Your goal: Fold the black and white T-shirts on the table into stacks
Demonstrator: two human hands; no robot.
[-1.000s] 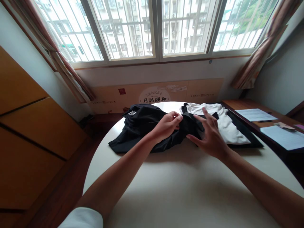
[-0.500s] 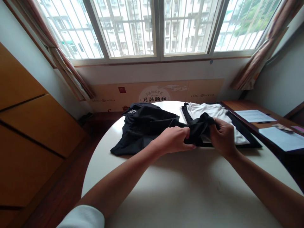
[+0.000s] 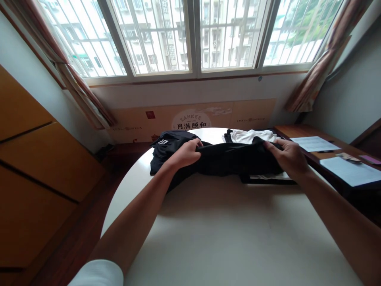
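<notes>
I've got the black garment (image 3: 235, 159) mid-frame, stretched sideways between two hands. Left hand (image 3: 187, 153): fingers narrow, pinching cloth. Right hand (image 3: 293, 159): fingers gripping the garment's right end. White-printed black cloth (image 3: 169, 145) lies bunched left of centre on the round white bench (image 3: 238, 230); can't tell from here if it's one piece. White cloth (image 3: 253, 136) behind, right of centre. Papers (image 3: 351, 171) on brown wooden surface (image 3: 293, 131), far right. Barred window (image 3: 195, 35) up top, curtains (image 3: 77, 85) flanking; wooden panels (image 3: 44, 155) left.
</notes>
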